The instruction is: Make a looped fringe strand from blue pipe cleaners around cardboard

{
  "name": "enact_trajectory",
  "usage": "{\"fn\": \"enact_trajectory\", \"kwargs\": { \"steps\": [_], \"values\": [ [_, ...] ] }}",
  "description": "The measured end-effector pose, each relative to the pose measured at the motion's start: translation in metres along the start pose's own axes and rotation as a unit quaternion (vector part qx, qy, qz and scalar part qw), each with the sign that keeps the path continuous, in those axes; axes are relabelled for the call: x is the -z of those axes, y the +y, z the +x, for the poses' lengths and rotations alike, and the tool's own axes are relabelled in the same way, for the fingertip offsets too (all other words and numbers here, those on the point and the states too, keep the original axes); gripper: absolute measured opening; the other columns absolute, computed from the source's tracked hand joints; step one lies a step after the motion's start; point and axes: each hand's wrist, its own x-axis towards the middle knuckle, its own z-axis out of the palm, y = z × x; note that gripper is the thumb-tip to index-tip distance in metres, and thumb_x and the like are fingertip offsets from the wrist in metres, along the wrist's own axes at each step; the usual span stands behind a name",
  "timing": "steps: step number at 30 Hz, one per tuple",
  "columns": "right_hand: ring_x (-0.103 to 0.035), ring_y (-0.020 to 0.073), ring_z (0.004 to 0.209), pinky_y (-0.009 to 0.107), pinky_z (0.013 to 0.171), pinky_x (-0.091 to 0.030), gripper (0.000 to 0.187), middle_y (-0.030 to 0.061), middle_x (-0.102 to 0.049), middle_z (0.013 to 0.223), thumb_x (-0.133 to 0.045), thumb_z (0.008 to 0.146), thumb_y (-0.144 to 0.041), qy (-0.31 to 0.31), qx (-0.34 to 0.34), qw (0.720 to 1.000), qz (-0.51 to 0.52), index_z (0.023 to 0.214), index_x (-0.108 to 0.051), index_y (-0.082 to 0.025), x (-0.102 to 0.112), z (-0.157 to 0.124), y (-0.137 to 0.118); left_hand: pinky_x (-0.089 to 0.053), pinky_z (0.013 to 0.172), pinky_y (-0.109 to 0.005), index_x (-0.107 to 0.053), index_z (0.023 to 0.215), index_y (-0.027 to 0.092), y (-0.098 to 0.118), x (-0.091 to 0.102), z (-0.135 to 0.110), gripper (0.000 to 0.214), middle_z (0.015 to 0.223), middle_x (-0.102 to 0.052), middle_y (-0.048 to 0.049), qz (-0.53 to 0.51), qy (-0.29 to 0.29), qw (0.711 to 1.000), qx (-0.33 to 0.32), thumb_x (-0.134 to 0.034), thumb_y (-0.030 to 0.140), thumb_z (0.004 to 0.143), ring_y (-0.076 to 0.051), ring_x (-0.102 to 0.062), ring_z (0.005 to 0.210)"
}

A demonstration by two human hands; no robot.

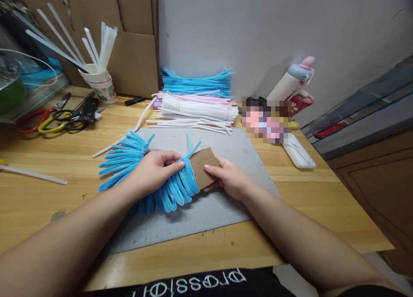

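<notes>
Blue pipe cleaners (176, 191) are looped around one end of a small piece of brown cardboard (203, 165). My right hand (227, 176) grips the bare end of the cardboard, thumb on top. My left hand (159, 170) closes on the blue loops at the cardboard's upper edge, where two blue ends stick up. To the left, a fan of blue pipe-cleaner loops (124, 157) spreads out, partly behind my left hand and forearm. Whether it joins the loops on the cardboard is hidden. All this is over a grey cutting mat (222, 213).
Bundles of blue (198, 81) and white pipe cleaners (196, 106) lie against the wall. Scissors (74, 116) and a paper cup (103, 88) of white sticks stand at the back left. A bottle (287, 84), a blurred patch and a white packet (298, 150) are at right.
</notes>
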Motion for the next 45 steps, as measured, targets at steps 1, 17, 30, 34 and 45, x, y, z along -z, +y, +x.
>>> {"fn": "enact_trajectory", "kwargs": {
  "steps": [1, 17, 30, 34, 45],
  "values": [
    [-0.068, 0.0175, 0.076, 0.027, 0.054, -0.059, 0.043, 0.0086, -0.067, 0.102, -0.069, 0.078, -0.037, -0.014, -0.018, 1.0, 0.018, 0.114, -0.054, -0.018, -0.001, 0.0, 0.003, -0.051, 0.078, -0.034, -0.07, 0.094, 0.016, -0.001, 0.0, 0.001, 0.042, 0.091, -0.074, -0.0061, -0.006, 0.007, 1.0, 0.001, -0.066, 0.053, 0.073, -0.023, -0.065, 0.083],
    [-0.067, 0.0138, 0.07, 0.023, 0.052, -0.059, 0.038, 0.0059, -0.069, 0.095, -0.069, 0.079, -0.034, -0.057, -0.004, 0.996, 0.065, 0.111, -0.056, -0.018, 0.006, 0.0, 0.011, -0.047, 0.074, -0.029, -0.066, 0.084, 0.014, 0.002, 0.01, 0.004, 0.035, 0.078, -0.069, -0.0017, -0.087, -0.011, 0.994, 0.067, -0.071, 0.044, 0.067, -0.016, -0.062, 0.073],
    [-0.064, 0.0126, 0.062, 0.02, 0.043, -0.054, 0.034, 0.0014, -0.067, 0.083, -0.069, 0.078, -0.031, -0.065, -0.009, 0.995, 0.079, 0.108, -0.057, -0.02, 0.009, 0.0, 0.009, -0.048, 0.076, -0.029, -0.06, 0.101, 0.016, 0.005, 0.015, 0.0, 0.033, 0.089, -0.065, -0.0018, 0.045, -0.111, 0.992, -0.048, -0.068, 0.033, 0.074, -0.016, -0.059, 0.081],
    [-0.064, 0.0123, 0.062, 0.02, 0.043, -0.054, 0.035, 0.0011, -0.067, 0.085, -0.069, 0.078, -0.03, -0.071, -0.005, 0.994, 0.082, 0.109, -0.056, -0.02, 0.008, 0.0, 0.009, -0.048, 0.077, -0.031, -0.061, 0.101, 0.016, 0.005, 0.016, 0.0, 0.033, 0.087, -0.063, -0.0018, 0.072, -0.097, 0.991, -0.066, -0.068, 0.033, 0.074, -0.016, -0.058, 0.082],
    [-0.064, 0.0125, 0.063, 0.021, 0.043, -0.055, 0.038, 0.0022, -0.067, 0.089, -0.069, 0.077, -0.03, -0.081, 0.003, 0.992, 0.099, 0.111, -0.054, -0.021, 0.009, 0.001, 0.008, -0.047, 0.083, -0.032, -0.06, 0.089, 0.018, 0.009, 0.015, -0.004, 0.018, 0.092, -0.065, -0.0033, 0.161, -0.041, 0.977, -0.133, -0.065, 0.028, 0.075, -0.018, -0.058, 0.086]
  ]
}}
